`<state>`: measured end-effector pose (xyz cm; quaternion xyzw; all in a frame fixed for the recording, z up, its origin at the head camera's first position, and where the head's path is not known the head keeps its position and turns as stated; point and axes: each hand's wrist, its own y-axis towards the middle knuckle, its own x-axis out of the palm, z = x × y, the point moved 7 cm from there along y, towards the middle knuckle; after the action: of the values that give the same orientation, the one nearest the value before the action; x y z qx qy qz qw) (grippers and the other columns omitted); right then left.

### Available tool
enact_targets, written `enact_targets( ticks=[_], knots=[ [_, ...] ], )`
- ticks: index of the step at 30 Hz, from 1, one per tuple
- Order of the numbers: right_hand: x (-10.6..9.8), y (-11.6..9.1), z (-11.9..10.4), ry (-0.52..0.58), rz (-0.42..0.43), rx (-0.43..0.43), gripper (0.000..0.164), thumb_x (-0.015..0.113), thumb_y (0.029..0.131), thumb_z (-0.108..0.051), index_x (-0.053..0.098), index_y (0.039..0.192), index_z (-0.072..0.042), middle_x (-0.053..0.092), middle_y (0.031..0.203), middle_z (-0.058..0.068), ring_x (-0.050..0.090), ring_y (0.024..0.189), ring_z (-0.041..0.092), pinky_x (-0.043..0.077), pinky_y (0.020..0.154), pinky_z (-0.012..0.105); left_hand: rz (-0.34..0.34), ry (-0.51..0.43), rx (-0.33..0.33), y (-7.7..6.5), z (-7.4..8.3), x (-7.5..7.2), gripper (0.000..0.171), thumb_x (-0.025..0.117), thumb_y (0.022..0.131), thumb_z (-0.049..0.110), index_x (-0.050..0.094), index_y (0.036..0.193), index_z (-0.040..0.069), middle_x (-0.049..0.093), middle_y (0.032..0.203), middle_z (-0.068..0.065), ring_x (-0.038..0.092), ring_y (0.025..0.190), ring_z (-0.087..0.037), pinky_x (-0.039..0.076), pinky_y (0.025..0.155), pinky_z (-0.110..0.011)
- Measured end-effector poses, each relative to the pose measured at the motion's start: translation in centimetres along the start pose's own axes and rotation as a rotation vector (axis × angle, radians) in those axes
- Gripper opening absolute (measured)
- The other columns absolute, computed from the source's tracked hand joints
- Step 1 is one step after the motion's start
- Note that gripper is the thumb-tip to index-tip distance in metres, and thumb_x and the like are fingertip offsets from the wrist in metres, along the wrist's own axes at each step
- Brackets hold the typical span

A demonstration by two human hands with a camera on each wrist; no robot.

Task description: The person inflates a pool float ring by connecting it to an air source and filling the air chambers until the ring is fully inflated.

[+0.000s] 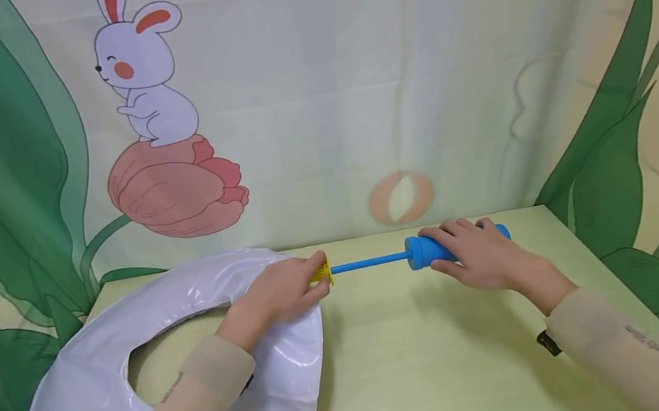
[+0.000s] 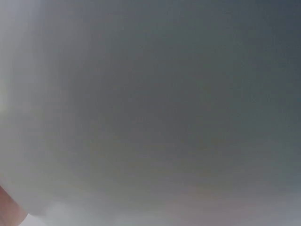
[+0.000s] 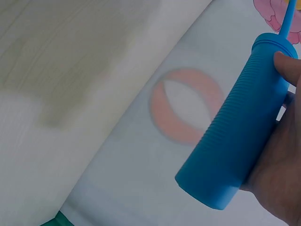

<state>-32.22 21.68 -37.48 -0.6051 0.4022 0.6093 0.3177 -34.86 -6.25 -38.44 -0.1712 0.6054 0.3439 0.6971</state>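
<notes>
My right hand (image 1: 481, 255) grips the ribbed blue sleeve of a hand air pump (image 3: 230, 127), its thumb lying along the sleeve in the right wrist view. From the sleeve a thin blue rod (image 1: 368, 263) runs left to the pump's yellow end (image 1: 320, 271). That end is held in the fingers of my left hand (image 1: 281, 291). Under the left hand and forearm lies a pale grey inflatable ring (image 1: 75, 397), partly filled and wrinkled. The joint between pump and ring is hidden by the hand. A close grey blur fills most of the left wrist view.
The ring covers the left part of the pale green table (image 1: 431, 355). Behind the table hangs a printed curtain (image 1: 314, 107) with a rabbit, tulips and green leaves. It meets the table's back edge just beyond the pump.
</notes>
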Motion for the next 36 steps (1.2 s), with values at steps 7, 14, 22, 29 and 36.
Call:
enact_targets(
  ticks=[7,14,22,29,36],
  knots=[
    [0.4,0.9,-1.7,0.011,0.014,-0.042,0.061,0.056,0.102,-0.047,0.042,0.156,-0.021,0.056,0.137,0.014,0.051,0.127,0.037,0.038,0.095,0.065,0.000,0.013,0.005,0.6,0.8,0.3,0.012,0.049,0.093,0.025,0.044,0.099,0.015,0.040,0.065,0.004,0.044,0.059,-0.015,0.036,0.059,-0.033],
    [1.2,2.7,-4.8,0.007,0.008,-0.083,0.060,0.050,0.104,-0.050,0.041,0.157,-0.022,0.056,0.133,0.011,0.055,0.120,0.033,0.039,0.095,0.061,-0.008,0.023,-0.017,1.6,1.8,1.2,0.015,0.050,0.093,0.026,0.046,0.102,0.015,0.045,0.066,0.003,0.046,0.059,-0.014,0.037,0.057,-0.031],
    [0.0,4.3,-7.3,-0.013,0.038,-0.121,0.057,0.050,0.105,-0.049,0.043,0.155,-0.022,0.057,0.130,0.008,0.055,0.116,0.030,0.041,0.092,0.059,0.006,0.021,-0.027,2.8,2.5,0.6,0.016,0.051,0.095,0.027,0.047,0.102,0.013,0.044,0.066,0.002,0.047,0.058,-0.016,0.035,0.057,-0.032],
    [-0.3,3.9,-6.0,-0.009,0.025,-0.098,0.060,0.053,0.104,-0.051,0.041,0.157,-0.026,0.057,0.131,0.009,0.054,0.122,0.031,0.040,0.096,0.059,0.005,0.020,-0.027,2.3,1.7,0.0,0.015,0.053,0.094,0.029,0.049,0.102,0.017,0.043,0.064,0.004,0.046,0.058,-0.015,0.035,0.056,-0.032],
    [0.2,2.2,-3.1,0.030,0.016,-0.076,0.060,0.055,0.103,-0.048,0.042,0.156,-0.023,0.057,0.131,0.012,0.055,0.122,0.035,0.040,0.095,0.060,0.001,0.026,-0.025,0.9,-0.2,-0.1,0.012,0.050,0.093,0.029,0.047,0.098,0.019,0.037,0.064,0.005,0.043,0.060,-0.014,0.035,0.058,-0.033]
  ],
)
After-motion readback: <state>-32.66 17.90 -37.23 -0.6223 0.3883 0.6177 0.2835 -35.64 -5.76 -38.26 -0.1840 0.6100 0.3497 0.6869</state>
